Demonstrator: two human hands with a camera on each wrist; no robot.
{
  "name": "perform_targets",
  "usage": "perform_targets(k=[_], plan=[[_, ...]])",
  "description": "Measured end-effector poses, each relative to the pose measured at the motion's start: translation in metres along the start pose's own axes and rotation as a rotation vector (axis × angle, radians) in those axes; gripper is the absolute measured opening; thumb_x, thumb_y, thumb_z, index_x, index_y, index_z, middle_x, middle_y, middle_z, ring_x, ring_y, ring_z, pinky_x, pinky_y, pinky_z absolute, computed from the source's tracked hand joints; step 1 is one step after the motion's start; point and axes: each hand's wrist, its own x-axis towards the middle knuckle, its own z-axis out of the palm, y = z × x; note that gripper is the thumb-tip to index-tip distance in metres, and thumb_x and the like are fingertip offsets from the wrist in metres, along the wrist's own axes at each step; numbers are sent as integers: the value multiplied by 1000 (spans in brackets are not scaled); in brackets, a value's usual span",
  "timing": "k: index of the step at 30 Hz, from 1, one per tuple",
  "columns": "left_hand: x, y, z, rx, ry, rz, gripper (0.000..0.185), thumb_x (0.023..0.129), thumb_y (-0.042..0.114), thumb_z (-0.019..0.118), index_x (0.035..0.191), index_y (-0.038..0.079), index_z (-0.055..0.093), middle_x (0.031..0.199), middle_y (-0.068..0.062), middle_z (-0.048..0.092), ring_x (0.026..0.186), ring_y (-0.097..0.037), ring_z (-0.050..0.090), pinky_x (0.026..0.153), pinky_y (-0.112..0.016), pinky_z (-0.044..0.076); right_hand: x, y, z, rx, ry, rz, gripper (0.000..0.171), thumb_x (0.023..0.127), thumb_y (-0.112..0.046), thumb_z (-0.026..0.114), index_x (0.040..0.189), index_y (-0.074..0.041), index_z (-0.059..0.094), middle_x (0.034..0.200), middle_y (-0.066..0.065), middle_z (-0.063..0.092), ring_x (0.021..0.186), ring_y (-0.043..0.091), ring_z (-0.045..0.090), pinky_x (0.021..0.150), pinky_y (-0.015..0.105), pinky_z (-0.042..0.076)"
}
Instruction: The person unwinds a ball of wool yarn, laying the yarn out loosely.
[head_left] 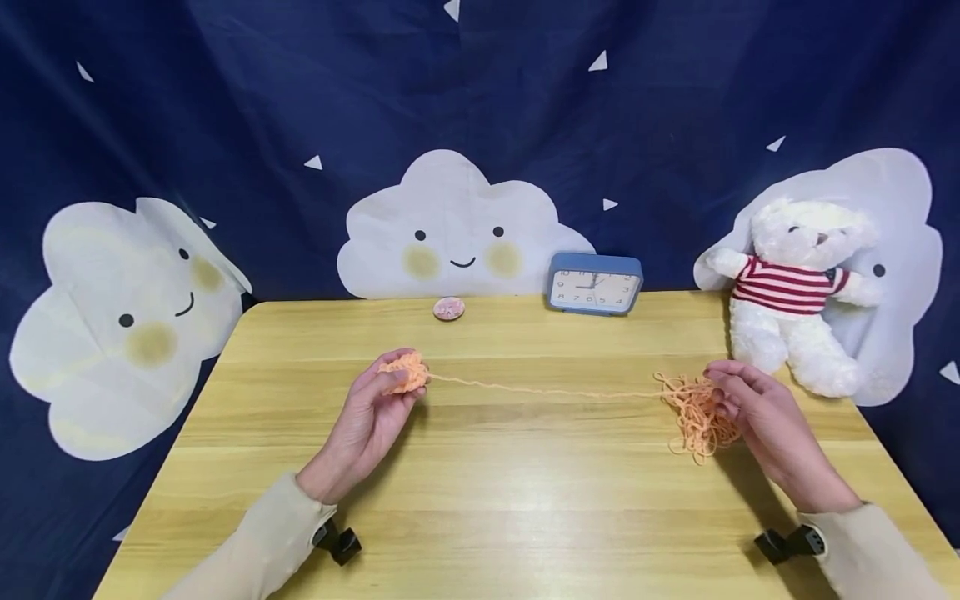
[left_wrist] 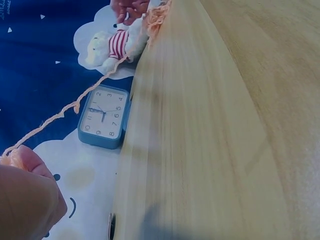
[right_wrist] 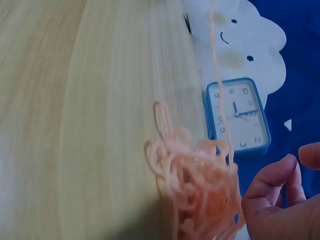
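A small orange yarn ball sits gripped in my left hand, fingers curled round it. Its strand runs across to the loose yarn tangle that my right hand pinches above the counter. Beyond my fingers stands a blue clock.

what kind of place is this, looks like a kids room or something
Probably a staged indoor tabletop: a wooden table before a dark blue cloth backdrop printed with smiling clouds, with a teddy bear and clock as props.

Probably home: teddy bear, cloud backdrop
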Motion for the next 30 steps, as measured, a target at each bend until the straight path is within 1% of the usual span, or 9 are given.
perform_targets(k=[5, 10, 13, 16, 20, 24, 26, 29, 30], plan=[[0, 0, 1, -14, -14, -6, 31, 102, -9, 43, 125, 0, 63, 126, -13, 55, 101, -20, 60, 85, -27, 57, 4, 3, 18, -90, -13, -31, 21, 111, 1, 58, 114, -11, 76, 106, -3, 71, 83, 8, 63, 69, 19, 54], [1, 0, 2, -13, -19, -7, 31, 103, -9, 44, 126, 0, 62, 124, -14, 55, 101, -21, 60, 85, -27, 57, 5, 7, 36, -224, -55, -32, 17, 109, -5, 67, 124, -10, 75, 109, -2, 74, 88, 9, 67, 75, 21, 58], [2, 0, 3, -12, -18, -7, 31, 103, -9, 44, 126, 0, 62, 124, -13, 56, 101, -21, 60, 85, -27, 57, 6, 9, 45, -325, -85, -43, 24, 109, -11, 69, 133, -7, 72, 106, 0, 74, 89, 12, 68, 78, 25, 59], [2, 1, 4, -13, -12, -10, 30, 103, -9, 44, 126, 0, 63, 125, -12, 55, 101, -21, 59, 86, -27, 56, 7, 12, 54, -421, -126, -60, 30, 109, -13, 70, 138, -7, 69, 102, 1, 72, 87, 15, 67, 72, 27, 58], [0, 1, 5, -17, -8, -14, 30, 103, -9, 43, 125, 0, 63, 126, -13, 55, 102, -22, 59, 86, -27, 56, 9, 18, 71, -506, -188, -55, 35, 108, -13, 72, 142, -7, 67, 97, 8, 72, 85, 19, 67, 67, 29, 56], [0, -1, 4, -10, -15, -9, 30, 104, -9, 44, 124, 1, 64, 125, -14, 56, 101, -22, 62, 86, -27, 58, 11, 24, 89, -561, -265, -29, 43, 106, -15, 74, 146, -4, 63, 96, 21, 71, 85, 25, 68, 71, 30, 56], [-1, -2, 4, -5, -15, -8, 30, 103, -9, 44, 124, 0, 64, 125, -14, 56, 101, -22, 62, 86, -26, 58, 13, 29, 98, -558, -320, -13, 47, 105, -14, 74, 149, -4, 61, 101, 26, 72, 90, 30, 71, 80, 31, 59], [0, -3, 4, 1, -8, -9, 30, 103, -9, 45, 124, -1, 64, 126, -16, 56, 101, -22, 62, 86, -26, 58, 15, 35, 111, -516, -407, 20, 52, 105, -12, 74, 153, -4, 57, 109, 32, 72, 100, 40, 72, 92, 36, 60], [0, -3, 4, 4, -5, -10, 30, 103, -9, 45, 125, -1, 64, 127, -16, 56, 102, -22, 62, 86, -27, 58, 16, 37, 115, -488, -444, 27, 53, 105, -10, 73, 155, -3, 54, 112, 35, 71, 103, 44, 72, 97, 40, 60]])
